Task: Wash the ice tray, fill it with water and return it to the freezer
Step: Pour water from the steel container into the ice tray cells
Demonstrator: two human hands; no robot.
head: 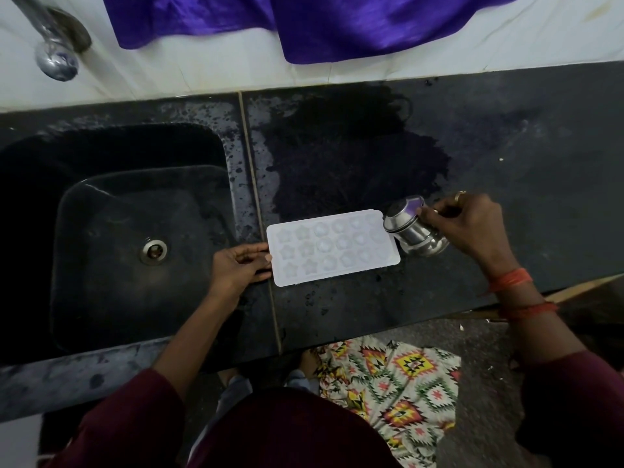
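Ice tray [332, 246] flat on wet table [506, 146], between fingers of 2 hands. Left hand [236, 268] fingers pinch tray's nearest short edge. Right hand [469, 224] fingers grip steel cup [413, 231], tilted over tray's other end.

No legible text, label, brand or number anywhere.

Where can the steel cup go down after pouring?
Bare counter lies right of the wet patch, beyond the right hand; the wet patch behind the ice tray is free too. Crowded: the tray's ends, left hand at one, tilted steel cup at the other.
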